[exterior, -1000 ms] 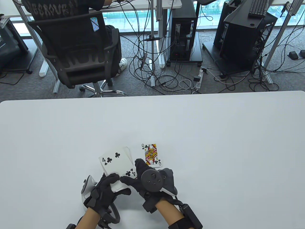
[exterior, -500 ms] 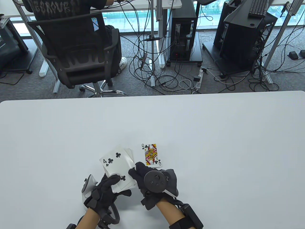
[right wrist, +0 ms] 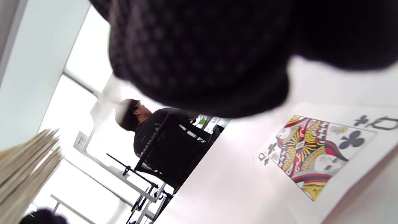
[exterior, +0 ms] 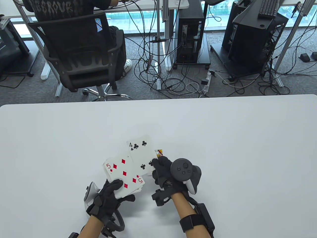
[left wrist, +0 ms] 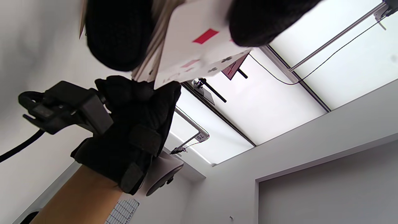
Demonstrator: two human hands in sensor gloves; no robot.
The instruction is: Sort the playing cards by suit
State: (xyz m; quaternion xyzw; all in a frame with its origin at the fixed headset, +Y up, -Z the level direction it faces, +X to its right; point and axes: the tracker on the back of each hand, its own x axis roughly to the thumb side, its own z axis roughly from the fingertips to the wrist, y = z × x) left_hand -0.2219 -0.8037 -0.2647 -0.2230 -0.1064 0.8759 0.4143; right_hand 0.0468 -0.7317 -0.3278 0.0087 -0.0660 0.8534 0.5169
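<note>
- The left hand (exterior: pixel 109 195), at the lower centre of the table view, grips the face-up deck (exterior: pixel 125 177), keeping its top five of diamonds readable.
- The right hand (exterior: pixel 168 173) pinches the four of clubs (exterior: pixel 140 155) by its lower right corner, above the deck.
- That card overlaps the queen of clubs (right wrist: pixel 314 149) lying on the table (exterior: pixel 223 138), probably to join the clubs pile.

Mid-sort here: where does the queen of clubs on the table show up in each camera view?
Table view: queen of clubs lies mostly hidden under the four of clubs and right hand; only its top corner shows.
Left wrist view: not identifiable.
Right wrist view: queen at right, face up.
Shared landmark: the deck in the left hand.
</note>
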